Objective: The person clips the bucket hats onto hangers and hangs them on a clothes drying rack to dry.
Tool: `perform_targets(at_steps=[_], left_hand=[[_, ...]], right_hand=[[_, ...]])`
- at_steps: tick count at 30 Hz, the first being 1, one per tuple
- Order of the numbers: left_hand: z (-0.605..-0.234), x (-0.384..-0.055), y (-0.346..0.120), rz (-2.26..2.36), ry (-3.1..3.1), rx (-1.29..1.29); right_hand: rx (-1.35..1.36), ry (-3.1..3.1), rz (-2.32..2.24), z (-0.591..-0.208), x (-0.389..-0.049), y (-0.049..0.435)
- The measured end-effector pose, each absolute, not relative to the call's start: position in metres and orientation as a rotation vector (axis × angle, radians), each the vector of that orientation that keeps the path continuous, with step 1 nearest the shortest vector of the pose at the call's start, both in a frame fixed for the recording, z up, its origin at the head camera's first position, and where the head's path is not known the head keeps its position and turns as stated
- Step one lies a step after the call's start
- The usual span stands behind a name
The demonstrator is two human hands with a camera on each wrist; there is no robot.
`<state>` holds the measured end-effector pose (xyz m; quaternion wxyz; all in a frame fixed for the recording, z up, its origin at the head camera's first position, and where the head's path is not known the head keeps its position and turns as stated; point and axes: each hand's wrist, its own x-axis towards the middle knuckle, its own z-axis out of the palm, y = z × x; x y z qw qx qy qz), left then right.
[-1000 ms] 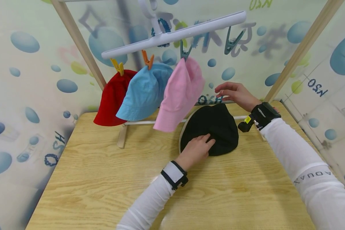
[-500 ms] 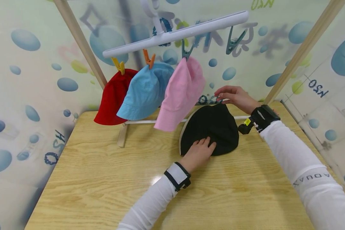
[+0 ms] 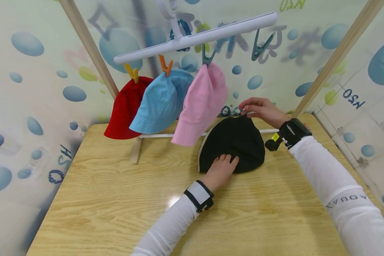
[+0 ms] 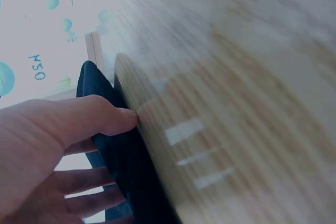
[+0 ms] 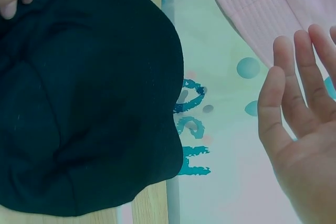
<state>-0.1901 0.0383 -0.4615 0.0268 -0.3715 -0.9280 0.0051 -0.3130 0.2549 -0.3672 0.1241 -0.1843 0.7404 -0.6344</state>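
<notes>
A black hat (image 3: 235, 140) with a pale rim along its left side lies on the wooden table. My left hand (image 3: 220, 172) rests on its near edge with the fingers lightly bent. In the left wrist view the thumb (image 4: 113, 119) lies along the cloth close to the tabletop. Over the hat's far right edge hovers my right hand (image 3: 264, 111), fingers loosely curved. The right wrist view shows that hand (image 5: 307, 124) apart from the black cloth, with nothing between its fingers. A pink hat (image 3: 200, 106) hangs to its left.
Above hangs a white hanger (image 3: 195, 39). A red hat (image 3: 126, 112) and a light blue hat (image 3: 161, 101) hang from it by clothespins, left of the pink one. A vacant green clothespin (image 3: 260, 48) is at its right. Wooden posts (image 3: 339, 57) and a low white bar (image 3: 156, 135) frame it.
My left hand has slid slightly toward me on the black hat. The right hand has barely moved, sinking a little closer to the hat's far edge. The hanging hats look unchanged.
</notes>
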Motion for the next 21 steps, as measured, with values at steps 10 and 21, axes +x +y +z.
perform_targets(at_steps=[10, 21], left_hand=[[-0.4599, -0.1918, 0.0345, -0.038, -2.899, -1.002], [-0.4581, -0.1919, 0.0370, -0.080, -2.953, -0.918]], right_hand=[[-0.516, 2.163, -1.832, -0.3681, -0.3113, 0.2563], [-0.511, 2.143, -1.835, -0.3701, -0.3096, 0.2570]])
